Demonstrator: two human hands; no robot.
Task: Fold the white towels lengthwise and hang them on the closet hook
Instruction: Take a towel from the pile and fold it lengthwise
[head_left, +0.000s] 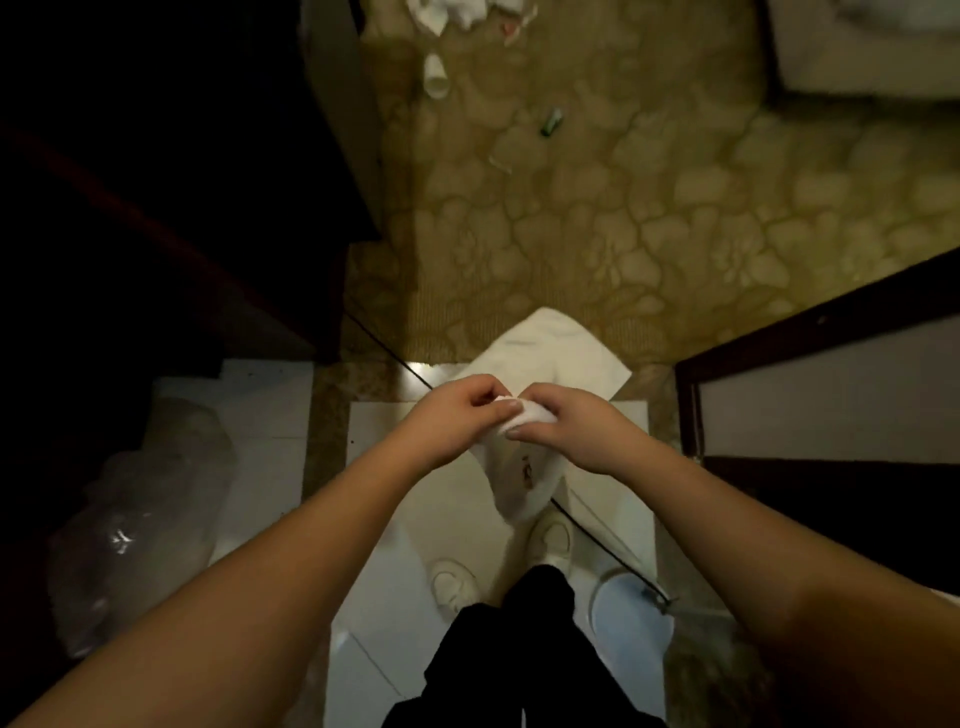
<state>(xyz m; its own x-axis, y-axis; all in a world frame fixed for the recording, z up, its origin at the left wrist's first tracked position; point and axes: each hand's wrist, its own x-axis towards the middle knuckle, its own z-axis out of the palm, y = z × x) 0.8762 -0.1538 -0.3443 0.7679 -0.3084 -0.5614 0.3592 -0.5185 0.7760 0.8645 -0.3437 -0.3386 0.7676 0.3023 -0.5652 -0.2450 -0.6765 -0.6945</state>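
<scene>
While both hands, left hand (457, 415) and right hand (566, 431), pinch one bunched corner of the white towel (519, 488), its lower end hangs near the shoes (550, 540); a loose pinch could drop it, or uneven edges spoil the fold.

Towel (524, 467): held up between left hand (457, 421) and right hand (571, 431), hung above the shoes (457, 582). Second towel (550, 353): laid on the floor beyond the hands, across the carpet (623, 208) edge. Plastic bag (140, 519): at left. Bucket (628, 613): right of the shoes. Cup (435, 78), tube (551, 122): on the far carpet. Door (831, 389): at right.
</scene>
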